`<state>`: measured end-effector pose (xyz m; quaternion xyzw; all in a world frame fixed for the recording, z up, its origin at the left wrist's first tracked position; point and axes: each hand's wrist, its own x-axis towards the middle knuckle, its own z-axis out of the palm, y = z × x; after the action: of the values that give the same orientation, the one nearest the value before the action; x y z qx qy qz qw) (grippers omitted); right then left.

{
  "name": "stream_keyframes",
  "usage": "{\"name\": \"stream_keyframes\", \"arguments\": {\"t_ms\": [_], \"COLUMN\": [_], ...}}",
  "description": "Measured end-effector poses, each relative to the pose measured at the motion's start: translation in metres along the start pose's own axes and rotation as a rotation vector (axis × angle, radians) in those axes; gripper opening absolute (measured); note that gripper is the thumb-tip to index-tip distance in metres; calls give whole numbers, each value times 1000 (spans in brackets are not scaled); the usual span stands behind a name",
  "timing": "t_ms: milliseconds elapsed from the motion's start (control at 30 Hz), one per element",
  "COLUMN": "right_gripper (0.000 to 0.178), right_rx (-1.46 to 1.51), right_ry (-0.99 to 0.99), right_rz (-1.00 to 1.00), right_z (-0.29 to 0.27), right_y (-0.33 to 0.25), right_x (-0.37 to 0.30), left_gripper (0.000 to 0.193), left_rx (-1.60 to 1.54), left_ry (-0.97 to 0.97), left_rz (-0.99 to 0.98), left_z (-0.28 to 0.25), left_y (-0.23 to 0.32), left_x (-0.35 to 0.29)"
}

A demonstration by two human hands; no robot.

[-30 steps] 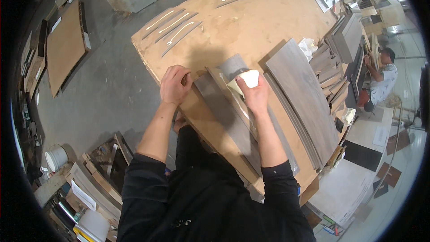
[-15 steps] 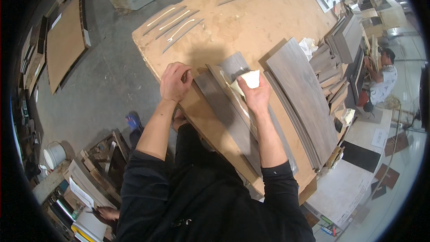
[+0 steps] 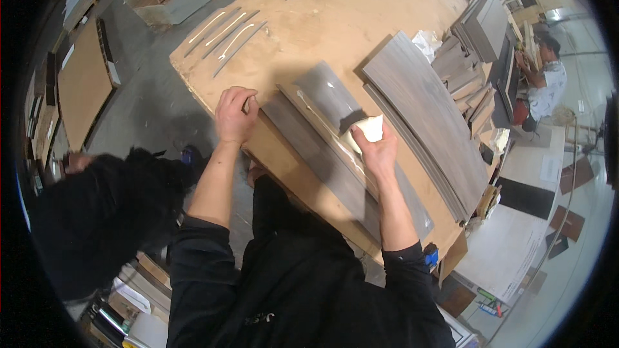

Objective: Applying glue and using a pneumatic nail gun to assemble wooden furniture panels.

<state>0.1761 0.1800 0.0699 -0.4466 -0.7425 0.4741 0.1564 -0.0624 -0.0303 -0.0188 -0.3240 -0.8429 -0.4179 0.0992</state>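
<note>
My right hand (image 3: pixel 380 153) is closed around a cream-white, angular-topped piece (image 3: pixel 369 130), whose kind I cannot make out. It is over a narrow grey-brown strip (image 3: pixel 332 135) that carries a wavy line of white glue. Under and beside this strip lie grey wood-grain boards (image 3: pixel 306 142), one with small white spots near its far end. My left hand (image 3: pixel 235 116), fingers curled, hovers at the table's left edge beside the boards; nothing shows in it.
Thin strips with white glue lines (image 3: pixel 232 42) lie across the far part of the brown table (image 3: pixel 290 45). Stacked grey panels (image 3: pixel 432 116) stand right of my boards. A person in black (image 3: pixel 109 212) is close on my left. Another person (image 3: pixel 545 84) works at far right.
My right hand has come nearer to me along the strip, with the white piece still in it. A person in black has entered at the left. The whole view has shifted slightly.
</note>
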Motion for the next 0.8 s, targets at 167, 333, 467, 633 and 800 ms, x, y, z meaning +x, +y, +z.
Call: {"name": "stream_keyframes", "arguments": {"t_ms": [167, 333, 467, 633, 800], "right_gripper": [29, 28, 28, 30, 32], "right_rx": [-27, 0, -48, -67, -83], "right_ry": [47, 103, 154, 230, 300], "right_rz": [17, 73, 85, 185, 243], "right_z": [-26, -55, -80, -110, -139], "right_y": [10, 28, 47, 64, 85], "right_x": [-25, -51, -75, -107, -137], "left_gripper": [10, 9, 10, 12, 15], "left_rx": [5, 23, 29, 41, 81], "left_ry": [-45, -42, -66, -105, -110], "left_rz": [-24, -20, -4, 10, 22], "left_z": [0, 1, 1, 2, 4], "left_y": [2, 2, 5, 6, 2], "left_x": [-2, -3, -3, -4, -5]}}
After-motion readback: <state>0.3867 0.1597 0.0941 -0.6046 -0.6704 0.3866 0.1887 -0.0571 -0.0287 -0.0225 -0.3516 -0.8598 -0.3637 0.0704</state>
